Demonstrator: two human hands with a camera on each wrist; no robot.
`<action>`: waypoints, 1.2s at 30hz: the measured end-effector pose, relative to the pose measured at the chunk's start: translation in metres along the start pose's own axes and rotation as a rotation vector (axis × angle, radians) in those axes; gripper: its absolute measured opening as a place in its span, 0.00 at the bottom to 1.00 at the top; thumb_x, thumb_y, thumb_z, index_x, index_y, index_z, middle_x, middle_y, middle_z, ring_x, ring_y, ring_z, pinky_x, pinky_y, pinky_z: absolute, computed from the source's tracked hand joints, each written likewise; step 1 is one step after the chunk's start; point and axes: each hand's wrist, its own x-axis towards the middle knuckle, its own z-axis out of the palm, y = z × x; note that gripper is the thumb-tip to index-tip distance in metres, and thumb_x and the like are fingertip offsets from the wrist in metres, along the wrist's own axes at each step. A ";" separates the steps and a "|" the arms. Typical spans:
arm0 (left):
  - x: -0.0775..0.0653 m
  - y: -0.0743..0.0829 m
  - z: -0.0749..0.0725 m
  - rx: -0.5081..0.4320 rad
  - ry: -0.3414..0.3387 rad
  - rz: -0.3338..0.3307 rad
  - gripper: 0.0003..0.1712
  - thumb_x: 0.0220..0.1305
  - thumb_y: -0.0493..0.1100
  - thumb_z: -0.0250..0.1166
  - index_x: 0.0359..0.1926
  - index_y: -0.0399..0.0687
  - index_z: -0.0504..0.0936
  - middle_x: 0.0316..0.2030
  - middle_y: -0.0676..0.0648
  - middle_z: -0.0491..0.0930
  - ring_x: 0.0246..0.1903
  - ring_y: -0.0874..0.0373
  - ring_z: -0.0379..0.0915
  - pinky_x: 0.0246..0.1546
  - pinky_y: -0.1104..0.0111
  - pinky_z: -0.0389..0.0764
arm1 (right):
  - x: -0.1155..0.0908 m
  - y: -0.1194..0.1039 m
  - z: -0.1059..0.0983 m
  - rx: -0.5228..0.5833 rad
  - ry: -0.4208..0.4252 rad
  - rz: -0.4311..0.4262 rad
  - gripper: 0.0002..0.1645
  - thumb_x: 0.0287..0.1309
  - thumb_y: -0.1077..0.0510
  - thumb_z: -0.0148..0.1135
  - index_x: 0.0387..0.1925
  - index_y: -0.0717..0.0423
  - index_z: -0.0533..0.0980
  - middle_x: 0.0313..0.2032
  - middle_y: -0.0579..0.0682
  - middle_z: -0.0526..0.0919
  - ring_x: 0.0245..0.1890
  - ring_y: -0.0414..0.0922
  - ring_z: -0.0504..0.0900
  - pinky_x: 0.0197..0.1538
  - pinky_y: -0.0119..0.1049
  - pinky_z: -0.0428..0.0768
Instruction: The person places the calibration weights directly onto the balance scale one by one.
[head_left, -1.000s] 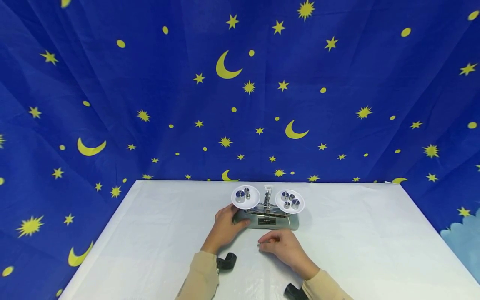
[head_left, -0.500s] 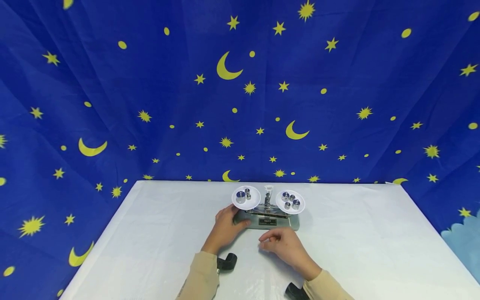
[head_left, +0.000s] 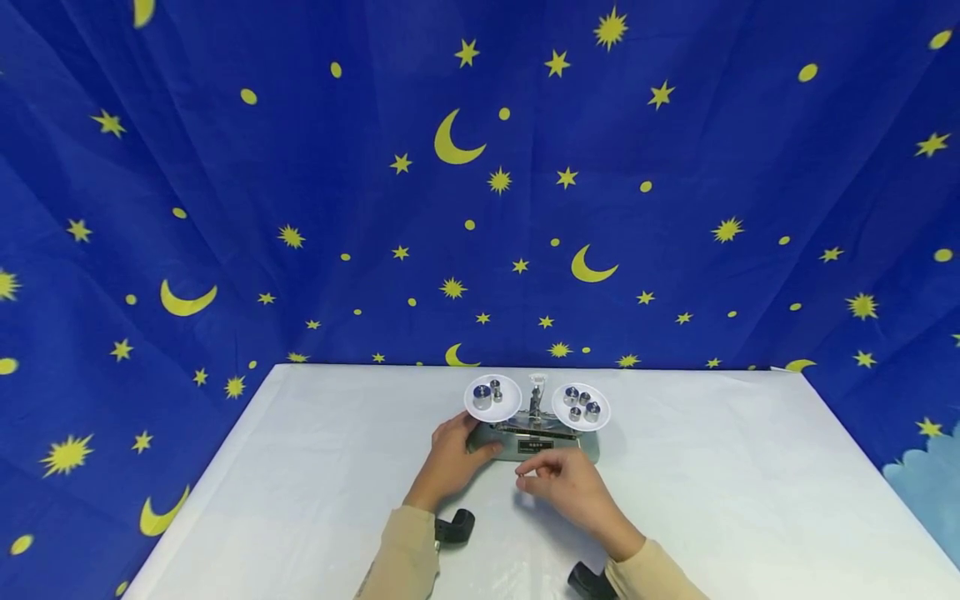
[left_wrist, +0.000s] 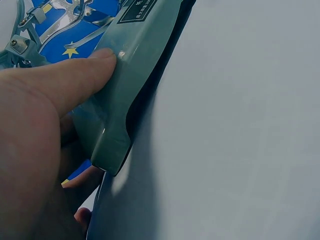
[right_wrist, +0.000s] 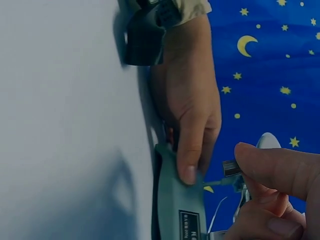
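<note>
A grey-green balance scale (head_left: 504, 448) stands on the white table. My left hand (head_left: 452, 458) holds the left end of its base, the thumb pressed on the front face in the left wrist view. In front of the base, my right hand (head_left: 567, 490) pinches a small metal weight (right_wrist: 231, 168) between thumb and finger, raised off the table. On the white left pan (head_left: 511, 409) stand one large and two small weights (head_left: 482, 397). Several weights (head_left: 592, 411) stand on the right pan (head_left: 601, 395), which sits slightly lower than the left.
White sheeting covers the table (head_left: 750, 483). A blue curtain (head_left: 360, 200) with yellow stars and moons hangs behind it. A black wrist-camera mount (head_left: 455, 527) sticks out from the left wrist, another black mount (head_left: 590, 581) from the right.
My right hand has risen a little and moved slightly toward the scale, with the small weight still pinched. My left hand keeps its place on the base.
</note>
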 end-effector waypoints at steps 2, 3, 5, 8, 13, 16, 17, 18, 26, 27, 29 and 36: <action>0.000 -0.001 0.000 0.002 0.001 0.000 0.38 0.63 0.54 0.69 0.68 0.39 0.73 0.66 0.38 0.73 0.67 0.42 0.66 0.70 0.43 0.56 | 0.001 -0.002 0.000 -0.001 0.000 -0.005 0.09 0.48 0.60 0.76 0.34 0.58 0.88 0.17 0.42 0.70 0.17 0.35 0.65 0.21 0.28 0.64; 0.000 -0.001 0.001 0.005 0.002 0.001 0.38 0.63 0.54 0.69 0.68 0.39 0.73 0.66 0.38 0.73 0.67 0.42 0.66 0.70 0.43 0.56 | 0.001 -0.003 0.000 0.001 0.001 -0.008 0.09 0.47 0.60 0.76 0.33 0.58 0.88 0.17 0.42 0.70 0.17 0.35 0.65 0.21 0.28 0.63; 0.000 -0.001 0.001 0.011 0.005 0.005 0.38 0.63 0.54 0.69 0.68 0.40 0.73 0.66 0.38 0.73 0.68 0.43 0.66 0.69 0.43 0.56 | 0.002 -0.005 0.000 0.004 0.003 -0.010 0.09 0.47 0.60 0.76 0.33 0.58 0.88 0.17 0.42 0.70 0.17 0.35 0.66 0.21 0.28 0.63; 0.000 -0.001 0.001 0.014 0.005 0.007 0.37 0.63 0.53 0.69 0.68 0.40 0.73 0.66 0.39 0.74 0.68 0.43 0.66 0.69 0.44 0.57 | 0.004 -0.008 0.000 0.012 0.007 -0.013 0.09 0.47 0.61 0.77 0.34 0.58 0.87 0.17 0.42 0.71 0.17 0.35 0.66 0.22 0.27 0.63; 0.000 -0.001 0.001 0.012 0.003 0.006 0.37 0.63 0.53 0.70 0.68 0.40 0.74 0.65 0.39 0.74 0.68 0.44 0.66 0.69 0.44 0.57 | 0.005 -0.016 -0.002 0.036 0.016 -0.027 0.10 0.48 0.61 0.77 0.34 0.60 0.87 0.18 0.43 0.71 0.18 0.35 0.66 0.22 0.27 0.63; 0.000 -0.002 0.001 0.016 0.003 0.009 0.37 0.63 0.53 0.70 0.68 0.39 0.74 0.65 0.39 0.74 0.68 0.44 0.66 0.69 0.44 0.57 | 0.005 -0.021 -0.002 0.055 0.016 -0.024 0.10 0.48 0.61 0.76 0.35 0.60 0.87 0.18 0.43 0.71 0.18 0.35 0.66 0.22 0.27 0.64; 0.000 -0.002 0.001 0.017 0.004 0.011 0.37 0.63 0.53 0.70 0.67 0.39 0.74 0.65 0.38 0.74 0.67 0.43 0.66 0.69 0.43 0.57 | 0.006 -0.022 -0.002 0.060 0.016 -0.025 0.10 0.48 0.61 0.76 0.35 0.60 0.87 0.18 0.43 0.72 0.19 0.35 0.66 0.22 0.27 0.64; 0.000 -0.002 0.001 0.018 0.004 0.012 0.37 0.63 0.53 0.70 0.67 0.39 0.74 0.65 0.38 0.74 0.67 0.43 0.66 0.69 0.44 0.57 | 0.006 -0.023 -0.002 0.067 0.015 -0.025 0.10 0.48 0.61 0.76 0.35 0.60 0.87 0.18 0.43 0.72 0.19 0.35 0.67 0.22 0.27 0.64; 0.000 -0.002 0.001 0.015 0.003 0.016 0.36 0.63 0.52 0.69 0.67 0.40 0.74 0.66 0.39 0.74 0.68 0.44 0.65 0.69 0.44 0.56 | 0.008 -0.031 -0.004 0.089 0.031 -0.061 0.09 0.50 0.62 0.76 0.35 0.60 0.87 0.18 0.44 0.72 0.20 0.36 0.67 0.23 0.27 0.64; 0.000 -0.002 0.000 0.013 0.002 0.014 0.36 0.63 0.53 0.69 0.67 0.40 0.74 0.66 0.39 0.74 0.68 0.44 0.65 0.69 0.44 0.56 | 0.009 -0.032 -0.004 0.090 0.034 -0.064 0.09 0.50 0.62 0.76 0.35 0.59 0.87 0.18 0.44 0.72 0.20 0.36 0.67 0.23 0.27 0.64; 0.000 -0.002 0.000 0.011 -0.002 0.008 0.37 0.63 0.53 0.69 0.68 0.41 0.74 0.66 0.39 0.73 0.68 0.44 0.65 0.70 0.44 0.56 | 0.010 -0.035 -0.004 0.089 0.042 -0.075 0.09 0.50 0.62 0.76 0.35 0.59 0.87 0.18 0.43 0.71 0.20 0.36 0.67 0.23 0.27 0.63; 0.000 -0.002 0.000 0.013 -0.006 0.005 0.36 0.64 0.54 0.69 0.68 0.41 0.74 0.66 0.39 0.73 0.68 0.44 0.65 0.70 0.44 0.56 | 0.012 -0.039 -0.005 0.104 0.059 -0.097 0.10 0.49 0.62 0.76 0.35 0.61 0.87 0.19 0.44 0.72 0.20 0.36 0.67 0.22 0.26 0.62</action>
